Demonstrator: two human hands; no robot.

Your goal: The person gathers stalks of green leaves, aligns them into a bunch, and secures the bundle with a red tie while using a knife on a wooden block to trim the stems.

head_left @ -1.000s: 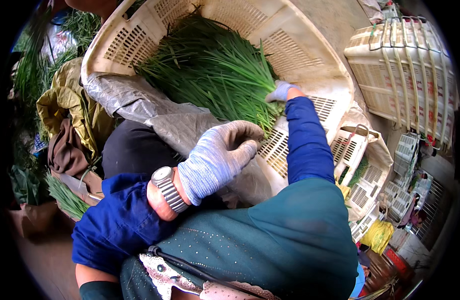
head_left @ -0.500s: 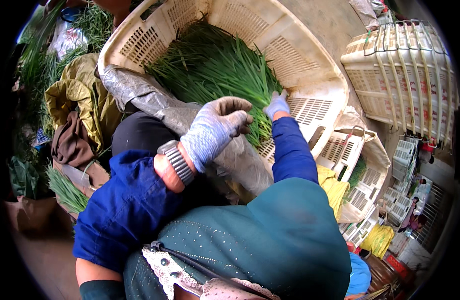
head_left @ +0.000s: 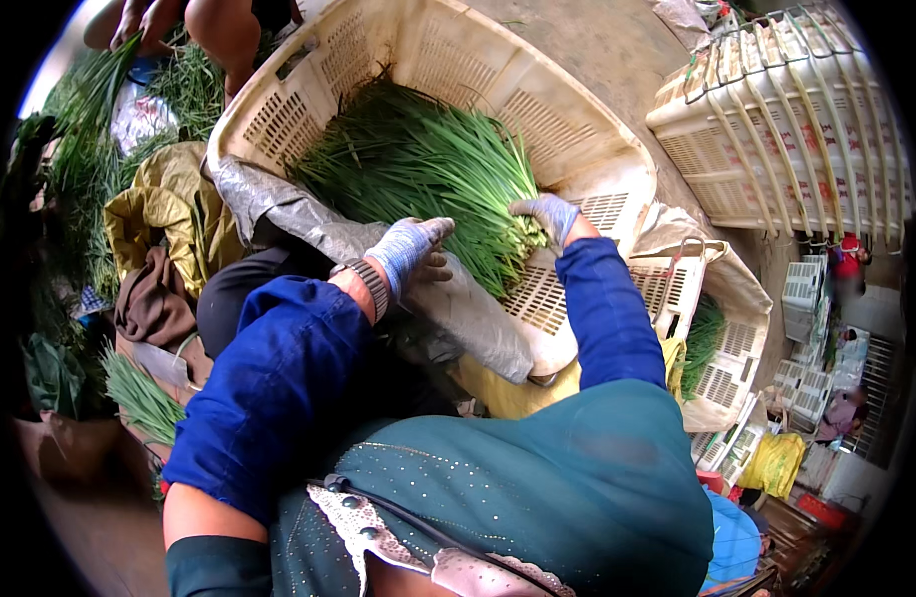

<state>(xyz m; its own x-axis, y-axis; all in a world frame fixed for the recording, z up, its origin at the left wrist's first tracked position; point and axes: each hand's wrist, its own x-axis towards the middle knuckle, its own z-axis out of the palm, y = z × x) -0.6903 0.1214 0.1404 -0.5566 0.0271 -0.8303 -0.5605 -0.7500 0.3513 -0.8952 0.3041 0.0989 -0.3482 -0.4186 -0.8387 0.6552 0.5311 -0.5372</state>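
A large pile of green garlic chives point(head_left: 428, 169) lies in a big off-white plastic basket point(head_left: 537, 119), the pale stem ends toward my right side. At those ends is my right hand point(head_left: 549, 217) in a pale, soiled work glove. Its fingers are spread against the stems, and part of them is hidden. My left hand point(head_left: 410, 251), gloved too, hovers over the grey plastic sheet point(head_left: 328, 224) draped on the near rim. Its fingers are loosely bent and apart, with nothing visible in them.
Left of me lie a yellow sack point(head_left: 159, 204), a brown cloth point(head_left: 156, 298) and a small chive bunch point(head_left: 139, 398). Another person's hands point(head_left: 144, 22) hold greens at the upper left. A strapped white crate point(head_left: 766, 129) stands at right, near a smaller basket point(head_left: 741, 348).
My left hand has drawn back from the chives toward the near rim. My right hand has turned, its fingers now pointing left across the stem ends, where more pale stems show.
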